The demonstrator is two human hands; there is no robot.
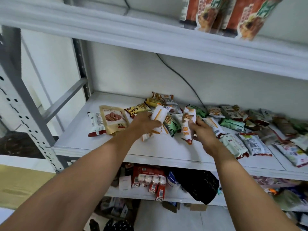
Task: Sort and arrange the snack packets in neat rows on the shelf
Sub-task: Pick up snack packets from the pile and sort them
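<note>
head view, 1 frame. item 1: left hand (145, 124), fingers curled round a white packet (159, 116) with an orange stripe, raised off the shelf (150, 152) and tilted, barcode end towards the back wall; whether a 2nd packet sat under the palm could not be told. item 2: right hand (202, 130), fingers and thumb clasped on an orange-and-white packet (187, 126), held nearly upright, lower end just above the board. both packets appeared lifted clear of the pile so that faces could be compared and like set with like. item 3: loose heap of snack packets (233, 124), overlapping and skewed, spread from the middle of the shelf to its right end; no rows formed yet. item 4: tan pouch (114, 120), flat at the left edge of the heap, overlapping a red-and-white packet (95, 125). item 5: bare board left and front of the pouch, judged the likely ground for a 1st row. item 6: green packet (171, 126), flat between the 2 hands. sorting judged at an early stage.
</note>
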